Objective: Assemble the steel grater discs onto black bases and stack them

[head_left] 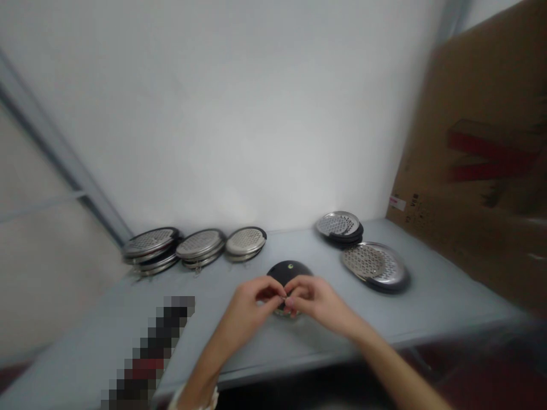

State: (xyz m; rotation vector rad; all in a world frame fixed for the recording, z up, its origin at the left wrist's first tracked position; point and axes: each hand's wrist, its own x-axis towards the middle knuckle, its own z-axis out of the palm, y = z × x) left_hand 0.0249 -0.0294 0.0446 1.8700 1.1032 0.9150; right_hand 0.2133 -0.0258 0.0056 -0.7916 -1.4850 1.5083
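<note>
My left hand (252, 302) and my right hand (314, 299) meet fingertip to fingertip over the grey table (427, 296). Both pinch something small between them that I cannot make out. Right behind the fingers lies a black round disc (288, 271) with a small metal dot near its top. The lower part of the disc is hidden by my fingers.
Three stacks of perforated metal discs (194, 246) lean along the wall at the back left. Two more perforated discs (374, 265) lie at the right, one stack (339, 225) behind the other. A big cardboard box (482, 165) stands at the right. A blurred-out patch (149, 353) covers the near left.
</note>
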